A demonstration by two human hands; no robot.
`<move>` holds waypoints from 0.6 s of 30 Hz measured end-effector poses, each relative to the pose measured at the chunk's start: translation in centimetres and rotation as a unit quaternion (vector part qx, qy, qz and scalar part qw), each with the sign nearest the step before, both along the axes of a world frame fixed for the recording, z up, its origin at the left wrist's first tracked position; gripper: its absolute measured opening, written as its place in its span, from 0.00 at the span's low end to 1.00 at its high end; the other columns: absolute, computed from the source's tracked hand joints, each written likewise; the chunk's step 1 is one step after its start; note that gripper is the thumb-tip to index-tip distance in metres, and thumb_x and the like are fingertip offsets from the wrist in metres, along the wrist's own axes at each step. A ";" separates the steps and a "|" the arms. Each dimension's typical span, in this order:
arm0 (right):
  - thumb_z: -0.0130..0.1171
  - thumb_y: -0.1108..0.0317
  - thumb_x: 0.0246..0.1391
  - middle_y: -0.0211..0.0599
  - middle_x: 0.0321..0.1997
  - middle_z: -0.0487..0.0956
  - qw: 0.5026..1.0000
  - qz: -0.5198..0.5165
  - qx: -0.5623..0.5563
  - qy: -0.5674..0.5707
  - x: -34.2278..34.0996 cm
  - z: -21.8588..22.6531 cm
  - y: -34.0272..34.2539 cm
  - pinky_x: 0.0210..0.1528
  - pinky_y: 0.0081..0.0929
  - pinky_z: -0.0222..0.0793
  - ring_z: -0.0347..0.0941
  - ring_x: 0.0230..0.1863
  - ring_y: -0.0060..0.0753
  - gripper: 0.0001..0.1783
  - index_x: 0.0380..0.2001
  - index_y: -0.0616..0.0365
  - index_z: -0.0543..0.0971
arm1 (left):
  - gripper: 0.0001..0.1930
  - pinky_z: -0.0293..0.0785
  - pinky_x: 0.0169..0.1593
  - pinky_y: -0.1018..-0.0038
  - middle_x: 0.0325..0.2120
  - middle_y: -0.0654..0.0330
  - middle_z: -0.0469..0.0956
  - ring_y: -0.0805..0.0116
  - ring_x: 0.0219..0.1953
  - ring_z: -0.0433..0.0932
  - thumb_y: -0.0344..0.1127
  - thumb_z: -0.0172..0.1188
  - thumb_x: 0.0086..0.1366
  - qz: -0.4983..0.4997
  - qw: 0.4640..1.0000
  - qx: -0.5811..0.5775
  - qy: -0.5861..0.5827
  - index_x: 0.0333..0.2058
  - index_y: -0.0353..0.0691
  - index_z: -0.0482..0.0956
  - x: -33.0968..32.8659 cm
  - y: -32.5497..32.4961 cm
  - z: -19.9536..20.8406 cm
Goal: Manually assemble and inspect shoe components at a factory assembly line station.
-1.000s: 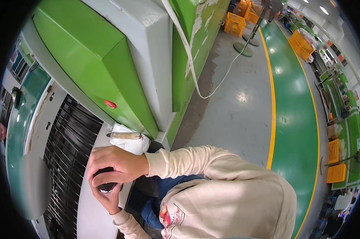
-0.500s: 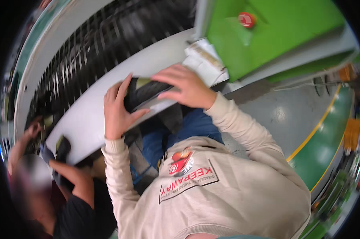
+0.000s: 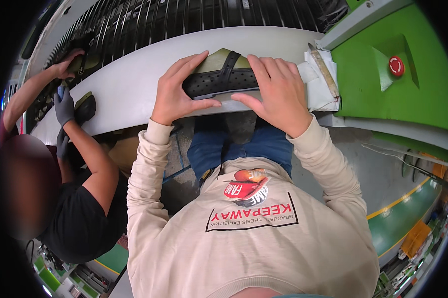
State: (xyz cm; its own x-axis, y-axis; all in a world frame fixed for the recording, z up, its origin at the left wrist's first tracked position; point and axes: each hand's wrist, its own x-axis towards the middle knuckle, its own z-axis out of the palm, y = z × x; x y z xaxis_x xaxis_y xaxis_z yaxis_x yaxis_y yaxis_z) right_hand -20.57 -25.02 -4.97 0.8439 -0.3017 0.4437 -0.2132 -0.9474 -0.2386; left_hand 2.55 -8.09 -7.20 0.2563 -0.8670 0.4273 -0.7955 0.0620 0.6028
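Note:
An olive-green clog (image 3: 215, 61) with a black strap and a black, hole-dotted side lies crosswise above the near part of the white ledge (image 3: 134, 89). My left hand (image 3: 179, 94) grips its left end, fingertips on the far side and thumb along the near edge. At the right end, my right hand (image 3: 282, 92) has its fingers laid over the shoe and its thumb stretched below it. The palms hide both tips of the clog.
Beyond the ledge runs a rack of metal bars (image 3: 184, 20). A brown-handled tool (image 3: 323, 69) lies on white paper (image 3: 320, 94) beside a green machine panel with a red button (image 3: 396, 65). At left, a co-worker's gloved hand (image 3: 64, 105) is near another dark clog (image 3: 85, 107).
The view has swung level and sharpened. My right hand, earlier with fingers spread at the clog's end, now lies closer over it. The co-worker's hands stay near the bars.

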 end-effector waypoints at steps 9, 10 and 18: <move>0.79 0.38 0.48 0.36 0.48 0.83 0.998 -0.001 -0.026 -0.051 0.9 -0.9 -0.8 0.53 0.40 0.70 0.78 0.47 0.42 0.45 0.61 0.59 0.82 | 0.49 0.83 0.64 0.60 0.57 0.49 0.86 0.50 0.58 0.87 0.47 0.91 0.43 0.021 0.999 -0.025 0.033 0.67 0.43 0.84 -0.5 -0.3 -0.4; 0.79 0.38 0.48 0.36 0.48 0.83 0.998 -0.002 -0.030 -0.052 1.0 -1.0 -1.0 0.53 0.40 0.70 0.78 0.47 0.42 0.45 0.61 0.59 0.82 | 0.49 0.83 0.64 0.60 0.57 0.49 0.86 0.50 0.58 0.87 0.46 0.90 0.43 0.023 0.999 -0.022 0.044 0.67 0.43 0.84 -0.6 -0.4 -0.2; 0.82 0.41 0.46 0.39 0.53 0.85 0.996 0.027 0.016 -0.088 0.8 -0.6 -1.6 0.60 0.45 0.73 0.81 0.52 0.48 0.43 0.60 0.56 0.83 | 0.48 0.80 0.66 0.59 0.58 0.47 0.82 0.48 0.60 0.84 0.40 0.88 0.45 0.045 0.994 -0.039 0.088 0.67 0.38 0.80 -2.2 0.3 -0.4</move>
State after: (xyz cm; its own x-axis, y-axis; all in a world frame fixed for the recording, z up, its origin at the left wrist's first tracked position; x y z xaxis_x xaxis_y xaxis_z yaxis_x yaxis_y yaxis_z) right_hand -19.81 -26.62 -5.53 0.7691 -0.2750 0.5770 -0.1147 -0.9474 -0.2987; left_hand 0.35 -7.81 -7.57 0.4087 -0.8025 0.4348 -0.6829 0.0472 0.7290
